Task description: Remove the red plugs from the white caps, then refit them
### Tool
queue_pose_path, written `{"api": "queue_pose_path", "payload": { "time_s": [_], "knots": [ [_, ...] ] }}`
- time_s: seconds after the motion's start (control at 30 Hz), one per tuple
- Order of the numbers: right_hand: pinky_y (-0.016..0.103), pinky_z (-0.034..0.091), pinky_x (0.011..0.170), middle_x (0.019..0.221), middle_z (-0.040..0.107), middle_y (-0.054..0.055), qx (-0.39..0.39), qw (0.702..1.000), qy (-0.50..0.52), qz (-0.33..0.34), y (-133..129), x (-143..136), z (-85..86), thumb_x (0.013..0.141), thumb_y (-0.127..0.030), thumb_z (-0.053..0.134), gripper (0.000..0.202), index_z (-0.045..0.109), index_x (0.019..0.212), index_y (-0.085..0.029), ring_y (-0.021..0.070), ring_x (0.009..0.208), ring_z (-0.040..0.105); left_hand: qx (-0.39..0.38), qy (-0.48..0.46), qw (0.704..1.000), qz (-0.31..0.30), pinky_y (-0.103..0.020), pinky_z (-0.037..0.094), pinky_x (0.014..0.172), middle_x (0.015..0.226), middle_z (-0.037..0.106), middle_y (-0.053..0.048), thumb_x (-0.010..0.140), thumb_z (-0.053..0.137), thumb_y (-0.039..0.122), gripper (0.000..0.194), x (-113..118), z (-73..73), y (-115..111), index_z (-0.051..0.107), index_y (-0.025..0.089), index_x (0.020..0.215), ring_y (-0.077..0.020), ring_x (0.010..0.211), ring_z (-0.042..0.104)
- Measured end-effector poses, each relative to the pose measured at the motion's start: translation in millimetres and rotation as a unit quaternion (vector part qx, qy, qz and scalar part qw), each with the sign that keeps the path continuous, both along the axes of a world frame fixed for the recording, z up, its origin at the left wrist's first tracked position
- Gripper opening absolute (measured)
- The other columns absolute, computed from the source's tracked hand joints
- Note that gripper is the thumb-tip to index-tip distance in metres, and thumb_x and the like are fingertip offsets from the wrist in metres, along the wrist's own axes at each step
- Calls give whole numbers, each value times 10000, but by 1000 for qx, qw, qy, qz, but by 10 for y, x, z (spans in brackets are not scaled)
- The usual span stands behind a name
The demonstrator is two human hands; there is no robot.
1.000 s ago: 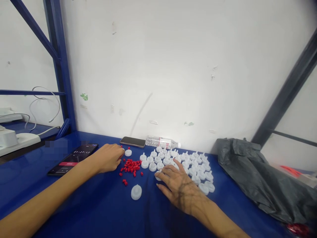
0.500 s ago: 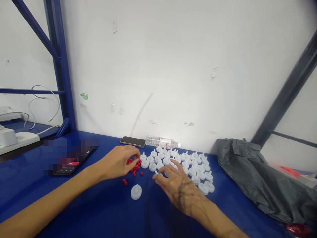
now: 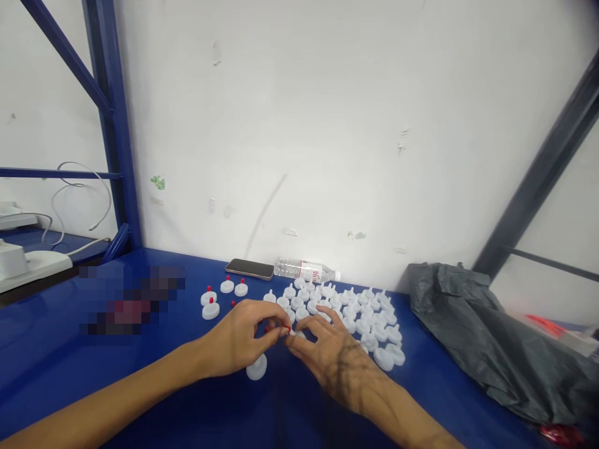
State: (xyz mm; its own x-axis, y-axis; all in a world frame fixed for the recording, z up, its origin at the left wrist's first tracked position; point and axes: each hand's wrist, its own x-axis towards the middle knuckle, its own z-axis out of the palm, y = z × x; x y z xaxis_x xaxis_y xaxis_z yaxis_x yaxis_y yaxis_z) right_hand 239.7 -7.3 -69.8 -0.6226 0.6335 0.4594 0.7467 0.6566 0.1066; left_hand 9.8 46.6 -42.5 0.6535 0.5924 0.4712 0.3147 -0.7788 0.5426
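Note:
My left hand [image 3: 241, 333] pinches a small red tip cap [image 3: 287, 330] between thumb and fingertips. Close against it, my right hand [image 3: 330, 349] grips a white spout cap [image 3: 299, 334], mostly hidden by the fingers. The red piece is at the spout's end; whether it is seated on it I cannot tell. Partly behind my left wrist lies a single white cap [image 3: 256, 368]. Several white spout caps [image 3: 362, 325] crowd the table beyond my right hand. Left of them stand several white caps with red tips [image 3: 211, 309]. Loose red tips are mostly covered by my left hand.
A phone [image 3: 249, 269] and a clear plastic bottle [image 3: 306, 270] lie along the wall. A dark grey plastic bag [image 3: 472, 330] covers the right side of the blue table [image 3: 163, 405]. A blurred-out item lies at left, near a white power strip [image 3: 42, 268].
My left hand has moved right and toward me from the red tip pile, bringing a red tip to the white cap in my right hand. The red-tipped caps at left have come into sight.

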Motion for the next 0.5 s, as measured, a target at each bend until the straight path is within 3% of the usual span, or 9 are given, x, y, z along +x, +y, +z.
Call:
{"api": "queue_pose_path", "payload": {
  "time_s": [0.2, 0.3, 0.4, 0.5],
  "knots": [
    [556, 405, 1159, 1170, 642, 43, 21, 1000, 7, 5, 6, -2, -11, 1023, -153, 535, 260, 620, 1207, -315, 202, 1071, 641, -11, 11, 1000, 9, -233, 471, 657, 772, 724, 26, 927, 629, 243, 121, 1, 7, 5, 745, 211, 947, -110, 618, 569],
    [490, 490, 1096, 1177, 635, 52, 16, 999, 26, 12, 3, -4, -23, 1021, -141, 530, 279, 601, 1232, -310, 214, 1099, 639, -11, 25, 1000, 11, -235, 472, 664, 782, 722, 23, 947, 621, 261, 131, -10, 4, 30, 742, 214, 958, -117, 643, 591],
    [361, 577, 970, 1178, 631, 52, -22, 994, 103, 13, 6, 4, -54, 1007, -172, 562, 266, 548, 1249, -281, 207, 1082, 654, 17, 41, 999, 4, -253, 484, 713, 857, 736, 2, 973, 609, 281, 140, -29, -16, 67, 732, 217, 996, -137, 726, 637],
    [318, 596, 916, 1176, 629, 54, -41, 980, 192, 25, 13, 20, -88, 1004, -210, 573, 271, 484, 1254, -264, 197, 1044, 681, 72, 60, 996, -6, -266, 482, 753, 933, 738, -20, 1023, 549, 303, 185, -50, -52, 91, 712, 220, 1052, -155, 808, 662]
  ]
}}
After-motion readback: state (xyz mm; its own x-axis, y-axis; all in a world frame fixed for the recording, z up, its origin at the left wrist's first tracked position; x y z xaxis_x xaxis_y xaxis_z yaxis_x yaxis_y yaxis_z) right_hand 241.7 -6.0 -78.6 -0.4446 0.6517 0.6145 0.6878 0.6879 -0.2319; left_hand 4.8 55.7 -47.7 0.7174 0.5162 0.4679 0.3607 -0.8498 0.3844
